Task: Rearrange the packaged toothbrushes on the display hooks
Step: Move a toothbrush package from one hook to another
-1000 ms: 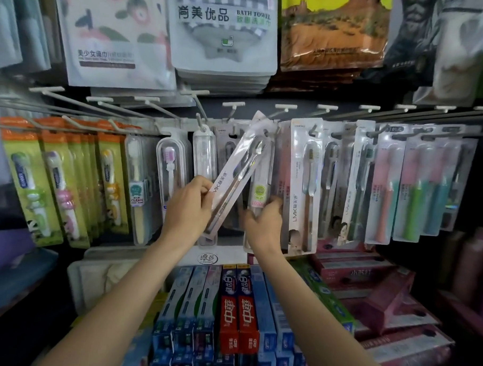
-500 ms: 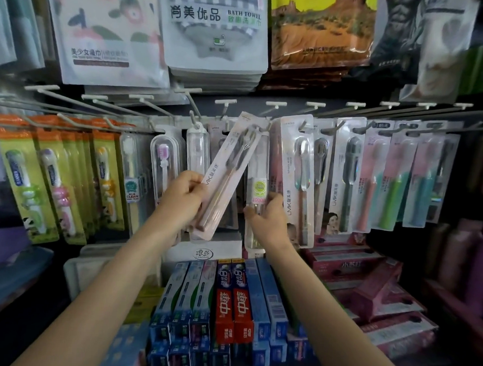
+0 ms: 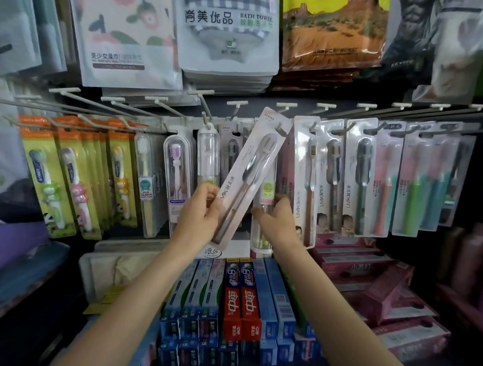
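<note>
Head view | left hand (image 3: 199, 214) grips tilted toothbrush pack (image 3: 251, 177) | right hand (image 3: 279, 215) pinches clear hanging pack (image 3: 264, 211)

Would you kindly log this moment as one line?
left hand: holds tilted LMK toothbrush pack | right hand: grips clear hanging pack | pack: off hook

Right fingers (image 3: 282, 199) behind pkg (image 3: 264, 211)

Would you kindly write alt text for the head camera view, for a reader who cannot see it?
The left hand holds a tilted LMK toothbrush pack up toward the display hooks, while the right hand grips a clear-cased toothbrush hanging behind it. More toothbrush packs hang alongside, above toothpaste boxes.
</note>
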`<state>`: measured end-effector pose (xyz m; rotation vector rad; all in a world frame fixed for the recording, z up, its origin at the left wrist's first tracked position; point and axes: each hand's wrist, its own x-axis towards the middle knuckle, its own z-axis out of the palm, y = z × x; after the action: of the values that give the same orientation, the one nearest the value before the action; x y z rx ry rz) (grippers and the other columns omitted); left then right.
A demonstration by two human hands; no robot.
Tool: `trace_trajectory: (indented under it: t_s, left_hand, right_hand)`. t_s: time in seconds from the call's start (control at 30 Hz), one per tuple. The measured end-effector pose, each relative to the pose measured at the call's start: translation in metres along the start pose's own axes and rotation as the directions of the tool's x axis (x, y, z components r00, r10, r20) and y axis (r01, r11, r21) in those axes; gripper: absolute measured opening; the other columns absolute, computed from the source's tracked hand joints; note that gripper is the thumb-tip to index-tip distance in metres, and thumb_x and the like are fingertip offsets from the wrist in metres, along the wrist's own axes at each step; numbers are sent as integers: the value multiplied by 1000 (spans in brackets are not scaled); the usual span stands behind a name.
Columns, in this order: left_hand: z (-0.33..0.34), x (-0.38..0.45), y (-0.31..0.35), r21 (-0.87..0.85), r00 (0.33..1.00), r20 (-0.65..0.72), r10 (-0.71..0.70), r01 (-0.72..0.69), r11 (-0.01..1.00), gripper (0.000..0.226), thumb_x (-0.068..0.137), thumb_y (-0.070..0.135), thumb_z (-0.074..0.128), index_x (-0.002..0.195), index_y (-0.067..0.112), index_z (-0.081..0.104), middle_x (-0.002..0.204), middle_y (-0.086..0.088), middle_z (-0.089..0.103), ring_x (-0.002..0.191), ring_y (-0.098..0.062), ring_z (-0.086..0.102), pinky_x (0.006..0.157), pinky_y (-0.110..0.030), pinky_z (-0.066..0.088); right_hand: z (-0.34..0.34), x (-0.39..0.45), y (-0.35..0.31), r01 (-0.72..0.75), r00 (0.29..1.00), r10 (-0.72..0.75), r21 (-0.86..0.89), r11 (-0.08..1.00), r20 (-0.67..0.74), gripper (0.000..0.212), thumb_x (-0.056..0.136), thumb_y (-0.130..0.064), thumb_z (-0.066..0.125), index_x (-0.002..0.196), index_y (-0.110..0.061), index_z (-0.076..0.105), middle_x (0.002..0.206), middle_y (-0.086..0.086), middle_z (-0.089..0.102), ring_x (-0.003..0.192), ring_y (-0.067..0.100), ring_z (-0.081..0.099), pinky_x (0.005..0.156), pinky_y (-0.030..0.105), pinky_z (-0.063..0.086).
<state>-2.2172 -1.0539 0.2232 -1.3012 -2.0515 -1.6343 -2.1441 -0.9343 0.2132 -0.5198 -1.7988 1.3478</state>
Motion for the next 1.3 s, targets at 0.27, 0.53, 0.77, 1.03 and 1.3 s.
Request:
trace_trajectory:
  t_s: [0.27, 0.53, 0.77, 1.03, 1.3]
  left_hand:
    - [28, -3, -5, -493, 926, 157, -343, 375, 785, 12, 97, 6, 41, 94, 11, 52, 85, -5, 54, 79, -19, 50, 67, -33, 42]
    - [28, -17, -35, -57, 984, 82, -161, 166, 984, 9, 96, 11, 43, 101, 18, 45, 93, 10, 51, 84, 0, 50, 63, -10, 41]
    - [8, -30, -54, -135, 979, -21, -204, 199, 971, 10, 96, 13, 43, 104, 18, 46, 102, 4, 53, 95, -6, 50, 70, -11, 39]
    - [0, -20, -68, -79, 981, -65, -181, 176, 981, 11, 96, 13, 44, 107, 13, 48, 100, 3, 55, 96, -10, 52, 82, -24, 40]
    - [4, -22, -64, -40, 996, -76, -56, 53, 998, 10, 92, 10, 52, 95, 19, 49, 92, 8, 57, 87, -1, 54, 74, -10, 42]
  right_hand:
    - [-2, 6, 6, 10, 1000, -10, -56, 998, -6, 41, 91, -2, 51, 128, -6, 34, 104, 0, 51, 96, 15, 49, 87, 31, 46]
    - [-3, 8, 9, 70, 998, -69, -49, 996, 12, 53, 91, -3, 52, 137, -10, 28, 102, -6, 52, 101, 15, 52, 82, 25, 40]
    - [0, 9, 17, 175, 984, -176, 43, 984, 19, 70, 87, 5, 55, 144, -14, 19, 123, -1, 49, 107, 9, 49, 93, 19, 41]
    - [3, -6, 20, 413, 910, -411, 134, 901, -49, 58, 85, 11, 53, 127, -20, 28, 109, -2, 48, 91, -2, 53, 80, 15, 47]
    - [-25, -19, -23, 383, 924, -377, 221, 897, -71, 49, 83, 6, 53, 115, -28, 39, 99, -6, 54, 79, -6, 57, 68, 14, 52]
